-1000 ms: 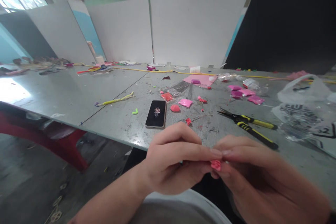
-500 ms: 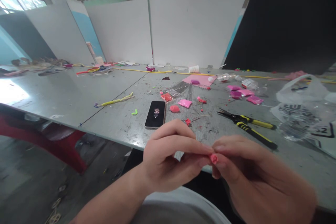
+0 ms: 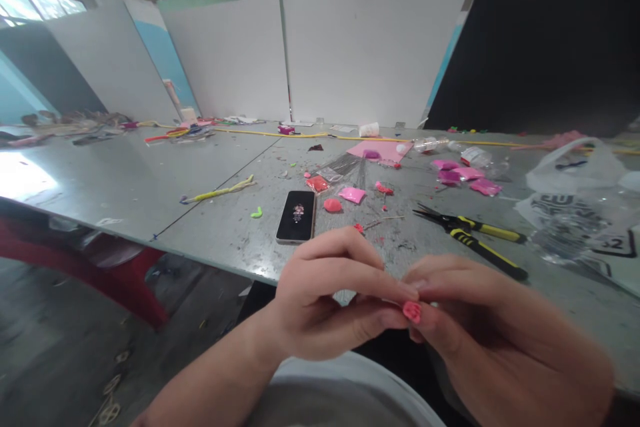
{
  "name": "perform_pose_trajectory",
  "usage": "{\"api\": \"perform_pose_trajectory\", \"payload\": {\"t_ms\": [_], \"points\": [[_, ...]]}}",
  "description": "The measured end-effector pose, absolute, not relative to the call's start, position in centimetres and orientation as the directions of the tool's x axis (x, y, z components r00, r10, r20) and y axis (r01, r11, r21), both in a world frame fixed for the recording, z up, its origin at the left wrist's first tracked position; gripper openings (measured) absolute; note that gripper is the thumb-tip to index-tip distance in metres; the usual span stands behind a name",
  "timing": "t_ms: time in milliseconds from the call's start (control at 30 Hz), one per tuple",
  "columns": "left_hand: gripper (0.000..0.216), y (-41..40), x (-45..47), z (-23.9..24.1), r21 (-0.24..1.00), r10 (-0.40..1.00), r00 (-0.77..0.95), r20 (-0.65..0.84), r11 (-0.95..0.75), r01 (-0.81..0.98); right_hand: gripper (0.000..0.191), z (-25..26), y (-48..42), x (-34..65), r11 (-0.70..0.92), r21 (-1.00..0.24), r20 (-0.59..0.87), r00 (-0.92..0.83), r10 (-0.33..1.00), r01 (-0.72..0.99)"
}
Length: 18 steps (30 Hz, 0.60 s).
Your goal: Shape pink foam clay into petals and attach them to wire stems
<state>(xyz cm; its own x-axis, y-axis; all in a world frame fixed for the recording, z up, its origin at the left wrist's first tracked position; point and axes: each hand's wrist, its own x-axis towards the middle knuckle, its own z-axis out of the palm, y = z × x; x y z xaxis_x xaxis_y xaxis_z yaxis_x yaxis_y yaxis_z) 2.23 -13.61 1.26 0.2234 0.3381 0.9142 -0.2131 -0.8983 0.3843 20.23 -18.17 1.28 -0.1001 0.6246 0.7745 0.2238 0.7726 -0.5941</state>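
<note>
A small coral-pink clay rose (image 3: 413, 311) with ruffled layers is pinched between the fingertips of both hands, just off the table's front edge. My left hand (image 3: 333, 300) closes thumb and forefinger on its left side. From the right, my right hand (image 3: 490, 327) grips it between thumb and fingers; the underside of the rose is hidden. Beyond my knuckles lie a lump of coral clay (image 3: 333, 205) and a thin stick with a red clay flower (image 3: 359, 227) at its end, partly covered by my left hand.
A phone (image 3: 296, 216) lies left of the clay. Yellow-and-black pliers (image 3: 470, 233) rest to the right, beside a white plastic bag (image 3: 565, 207). Farther back are a pink clay packet (image 3: 353, 195), a red packet (image 3: 317, 183) and a pink sheet (image 3: 360, 148). White panels (image 3: 370, 53) stand behind the table.
Both hands have shifted slightly right, and the rose sits a little lower and faces me more fully. My left fingertips have moved along its upper edge. Things on the table stay put.
</note>
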Motion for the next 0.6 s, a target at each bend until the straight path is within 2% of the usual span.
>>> {"api": "perform_pose_trajectory", "payload": {"t_ms": [233, 467, 600], "points": [[0.010, -13.5, 2.3, 1.4, 0.519, 0.431, 0.308, 0.848, -0.794, -0.318, 0.011, 2.1, -17.8, 20.6, 0.801, -0.545, 0.784, -0.188, 0.592, 0.249], [0.006, -13.6, 2.2, 1.3, 0.555, 0.461, 0.319, 0.828, -0.753, -0.354, 0.006, 2.2, -17.7, 20.8, 0.771, -0.558, 0.750, -0.211, 0.627, 0.307], [0.008, -13.6, 2.2, 1.3, 0.546, 0.453, 0.310, 0.836, -0.747, -0.380, 0.016, 2.7, -17.7, 20.6, 0.754, -0.557, 0.743, -0.196, 0.640, 0.348]]}}
